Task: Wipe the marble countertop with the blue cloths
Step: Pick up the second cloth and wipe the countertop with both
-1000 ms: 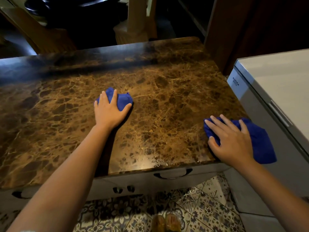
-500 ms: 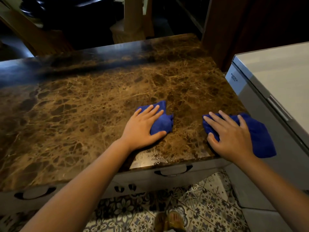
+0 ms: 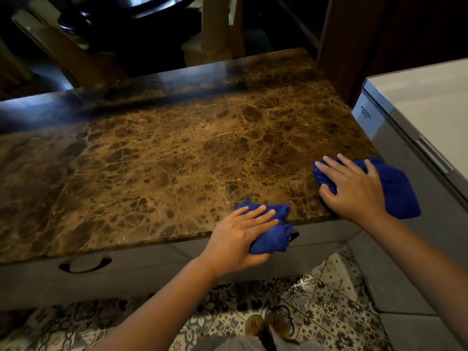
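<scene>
A: Left side of the worktop [image 3: 157, 158]?

B: Bare marble there. Far edge goes dark, veining hard to read. A drawer handle [image 3: 84, 264] shows under the near edge.

A: Left hand [image 3: 240, 239]?

B: At the near edge, right of centre. Palm down, fingers together and flat on the left blue cloth [image 3: 269, 230], thumb tucked under it. Cloth is bunched, half on the marble, half draped over the edge. Long axis runs roughly far to near, and the lower lobe hangs in front of a second handle, which is mostly hidden.

A: Right hand [image 3: 354, 190]?

B: Near right corner. Palm down, fingers spread, pressing the right blue cloth [image 3: 395, 188]. That one lies flatter, long axis diagonal from the worktop out toward the near right. Its outer end overhangs the right edge, toward the grey appliance [image 3: 410, 148]. Whether it touches the appliance, can't tell.

A: Anything else cut off?

B: Both forearms run out of frame. Feet on the patterned floor tiles [image 3: 326, 310] are blurred.
</scene>
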Tool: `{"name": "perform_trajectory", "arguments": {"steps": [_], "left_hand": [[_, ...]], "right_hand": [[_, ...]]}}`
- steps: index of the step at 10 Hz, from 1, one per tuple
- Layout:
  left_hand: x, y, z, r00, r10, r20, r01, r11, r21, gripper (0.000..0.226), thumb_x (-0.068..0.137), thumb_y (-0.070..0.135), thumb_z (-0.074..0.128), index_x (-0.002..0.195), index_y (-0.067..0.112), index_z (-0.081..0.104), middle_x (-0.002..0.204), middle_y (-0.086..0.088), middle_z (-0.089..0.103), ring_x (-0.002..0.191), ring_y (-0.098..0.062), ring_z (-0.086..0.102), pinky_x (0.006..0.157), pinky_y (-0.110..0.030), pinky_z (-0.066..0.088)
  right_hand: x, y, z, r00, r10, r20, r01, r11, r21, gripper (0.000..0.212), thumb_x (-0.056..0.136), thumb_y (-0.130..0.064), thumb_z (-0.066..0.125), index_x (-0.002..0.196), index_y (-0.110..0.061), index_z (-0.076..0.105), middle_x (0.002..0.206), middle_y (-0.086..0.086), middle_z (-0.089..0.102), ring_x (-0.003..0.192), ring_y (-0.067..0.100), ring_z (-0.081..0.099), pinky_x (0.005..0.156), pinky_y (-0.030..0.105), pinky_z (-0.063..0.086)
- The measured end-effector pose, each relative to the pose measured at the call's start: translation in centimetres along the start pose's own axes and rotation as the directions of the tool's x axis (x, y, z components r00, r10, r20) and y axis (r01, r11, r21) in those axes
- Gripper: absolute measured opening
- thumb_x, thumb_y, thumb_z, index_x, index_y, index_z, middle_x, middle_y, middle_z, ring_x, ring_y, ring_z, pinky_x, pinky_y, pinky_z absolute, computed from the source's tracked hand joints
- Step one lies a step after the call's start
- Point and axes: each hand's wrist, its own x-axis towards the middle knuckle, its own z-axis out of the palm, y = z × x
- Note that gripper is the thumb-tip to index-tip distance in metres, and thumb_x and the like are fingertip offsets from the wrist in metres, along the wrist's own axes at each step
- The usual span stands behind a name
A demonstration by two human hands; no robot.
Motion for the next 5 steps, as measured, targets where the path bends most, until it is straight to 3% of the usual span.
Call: {"name": "perform_trajectory", "arguments": {"steps": [1, 2, 3, 4, 5], "left_hand": [[-1.2, 0.7, -0.3, 0.999, -0.005, -0.04, 0.002, 0.997, -0.078, 0.056, 0.066, 0.034, 0.077, 0.119, 0.019, 0.063, 0.127, 0.003, 0.061, 0.125, -0.01, 0.049, 0.108, -0.038, 0.036], [-2.0, 0.8, -1.8, 0.993, -0.102, -0.067, 0.077, 0.951, -0.3, 0.047, 0.069, 0.028, 0.074, 0.114, 0.018, 0.065, 0.122, 0.006, 0.063, 0.121, -0.004, 0.052, 0.107, -0.03, 0.039], [-2.6, -0.2, -4.5, 0.958, -0.263, -0.112, 0.164, 0.825, -0.541, 0.044, 0.071, 0.028, 0.07, 0.114, 0.023, 0.061, 0.117, 0.01, 0.062, 0.113, 0.003, 0.056, 0.1, -0.018, 0.041], [-2.2, -3.3, -7.4, 0.894, -0.381, -0.234, 0.229, 0.84, -0.491, 0.047, 0.071, 0.031, 0.069, 0.115, 0.025, 0.055, 0.11, 0.006, 0.063, 0.099, 0.015, 0.056, 0.087, -0.005, 0.041], [-0.3, -7.8, -8.4, 0.838, -0.495, -0.23, 0.419, 0.853, -0.311, 0.058, 0.078, 0.03, 0.069, 0.13, 0.018, 0.049, 0.132, -0.004, 0.052, 0.125, -0.008, 0.047, 0.106, -0.024, 0.033]], "right_hand": [[0.0, -0.1, -0.1, 1.0, 0.002, 0.004, -0.002, 1.0, 0.004, 0.055, 0.08, -0.04, 0.035, 0.132, -0.026, 0.046, 0.143, -0.001, 0.045, 0.136, 0.022, 0.032, 0.109, 0.059, 0.016], [0.1, 0.0, -0.2, 1.0, 0.002, 0.01, -0.003, 1.0, 0.01, 0.055, 0.08, -0.04, 0.034, 0.133, -0.026, 0.045, 0.144, -0.001, 0.045, 0.137, 0.021, 0.031, 0.109, 0.059, 0.015], [0.1, 0.0, -0.2, 1.0, 0.0, 0.018, 0.0, 1.0, 0.012, 0.055, 0.08, -0.04, 0.034, 0.133, -0.027, 0.045, 0.144, -0.002, 0.044, 0.137, 0.021, 0.03, 0.11, 0.058, 0.015], [0.2, 0.1, -0.1, 1.0, -0.001, 0.019, 0.001, 1.0, 0.011, 0.055, 0.08, -0.04, 0.034, 0.133, -0.026, 0.045, 0.144, -0.001, 0.044, 0.137, 0.021, 0.031, 0.109, 0.058, 0.015], [0.3, 0.1, -0.1, 1.0, 0.006, 0.021, -0.006, 1.0, 0.008, 0.055, 0.08, -0.04, 0.035, 0.132, -0.027, 0.045, 0.144, -0.002, 0.045, 0.137, 0.02, 0.031, 0.109, 0.058, 0.016]]}}
